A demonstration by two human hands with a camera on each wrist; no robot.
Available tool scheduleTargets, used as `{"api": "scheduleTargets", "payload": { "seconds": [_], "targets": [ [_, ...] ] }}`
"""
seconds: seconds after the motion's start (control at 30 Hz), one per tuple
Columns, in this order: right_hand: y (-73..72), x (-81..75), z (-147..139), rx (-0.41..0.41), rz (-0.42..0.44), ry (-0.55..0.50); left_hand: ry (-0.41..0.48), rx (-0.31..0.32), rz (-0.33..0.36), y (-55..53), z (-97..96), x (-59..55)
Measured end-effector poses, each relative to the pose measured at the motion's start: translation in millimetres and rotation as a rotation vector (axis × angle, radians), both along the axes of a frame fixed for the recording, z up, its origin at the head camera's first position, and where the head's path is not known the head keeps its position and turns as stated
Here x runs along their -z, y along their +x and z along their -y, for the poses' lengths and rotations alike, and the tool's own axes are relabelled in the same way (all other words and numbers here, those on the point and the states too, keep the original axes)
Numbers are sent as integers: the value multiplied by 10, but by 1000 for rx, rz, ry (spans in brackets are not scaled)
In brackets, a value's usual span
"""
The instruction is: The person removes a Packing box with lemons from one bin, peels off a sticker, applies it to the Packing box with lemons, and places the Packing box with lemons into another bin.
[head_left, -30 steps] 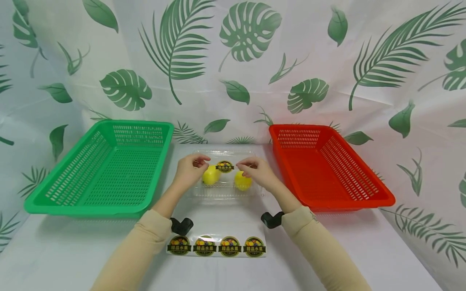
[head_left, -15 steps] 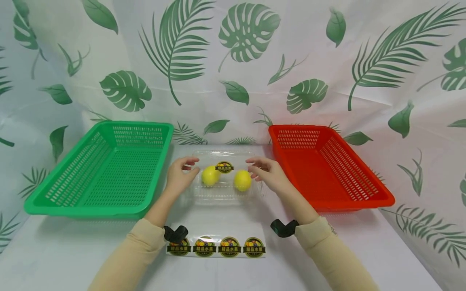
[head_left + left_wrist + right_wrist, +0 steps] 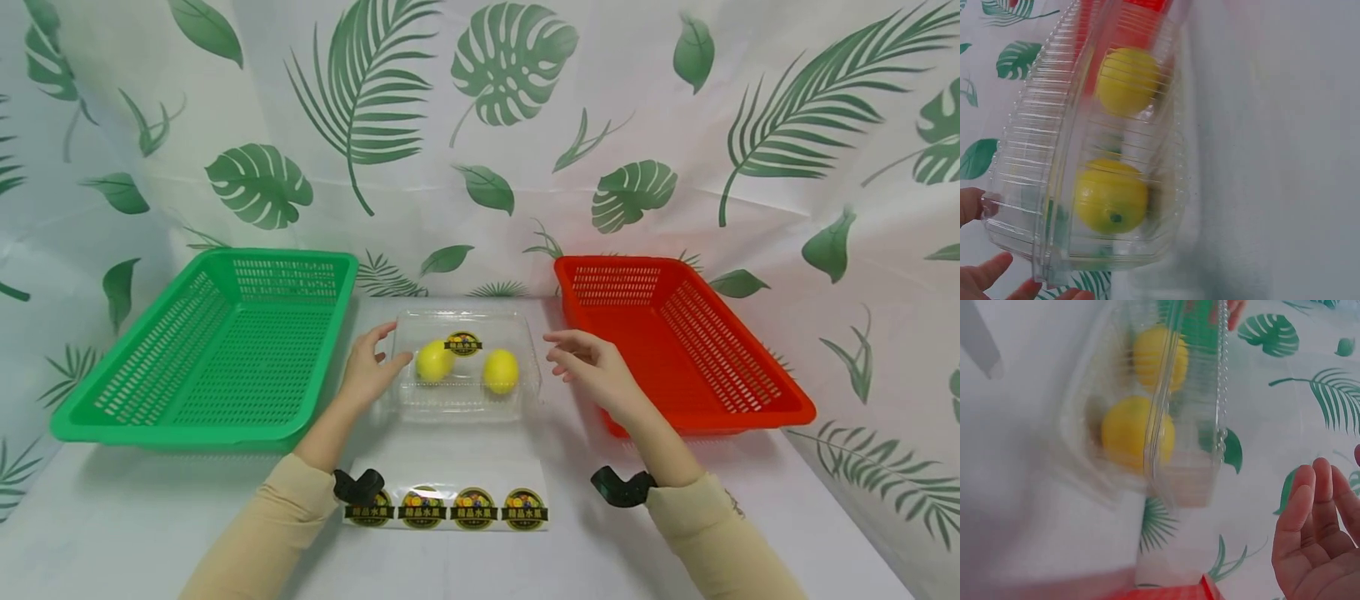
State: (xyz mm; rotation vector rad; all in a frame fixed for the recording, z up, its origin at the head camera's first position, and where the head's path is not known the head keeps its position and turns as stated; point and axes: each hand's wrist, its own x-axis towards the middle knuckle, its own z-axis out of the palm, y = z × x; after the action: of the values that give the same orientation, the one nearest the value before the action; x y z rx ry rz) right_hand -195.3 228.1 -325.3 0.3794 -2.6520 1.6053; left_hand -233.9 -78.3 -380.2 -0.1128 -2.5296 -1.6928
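Note:
A clear plastic clamshell box (image 3: 468, 407) stands closed at the middle of the table. Inside lie two lemons, one on the left (image 3: 434, 362) and one on the right (image 3: 500, 372). A round black and gold fruit sticker (image 3: 463, 343) lies flat on the lid. My left hand (image 3: 367, 368) is at the box's left side, thumb and fingers spread around its corner; whether they touch it I cannot tell. To the right of the box, my right hand (image 3: 596, 371) hovers apart from it, fingers loosely bent and holding nothing.
A green basket (image 3: 330, 367) stands on the left and a red basket (image 3: 622, 412) on the right. Nearer me, a sheet of stickers (image 3: 447, 507) lies flat on the white table. A leaf-print cloth (image 3: 420, 208) hangs behind.
Both hands have drawn away from the sticker on the lid. My left hand moved left to the box's side; my right hand moved right, clear of the box. The sticker stays on the lid.

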Motion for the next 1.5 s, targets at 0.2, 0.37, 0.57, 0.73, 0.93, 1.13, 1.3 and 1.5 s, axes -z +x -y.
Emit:
{"api": "scheduleTargets", "payload": {
  "seconds": [0.2,0.37,0.57,0.73,0.93,1.13,1.3,1.5],
  "targets": [
    [105,-22,-174,43,4,11,-6,51,85,11,0,28],
    [196,-42,-349,83,-7,45,-3,85,116,11,-12,22],
    [348,-59,-584,135,-20,70,21,129,121,-18,-11,53],
    [463,-57,-752,202,-20,78,20,154,120,-39,-20,86],
    [546,-46,-935,290,-23,77,84,119,150,-84,-26,111],
    [613,-19,-1117,350,-29,89,137,103,213,-97,-19,122],
    [664,-11,-1235,395,-13,37,137,139,215,-103,-24,139],
    [740,24,-1348,437,-2,-5,137,150,204,-93,-26,129]
  ]
}}
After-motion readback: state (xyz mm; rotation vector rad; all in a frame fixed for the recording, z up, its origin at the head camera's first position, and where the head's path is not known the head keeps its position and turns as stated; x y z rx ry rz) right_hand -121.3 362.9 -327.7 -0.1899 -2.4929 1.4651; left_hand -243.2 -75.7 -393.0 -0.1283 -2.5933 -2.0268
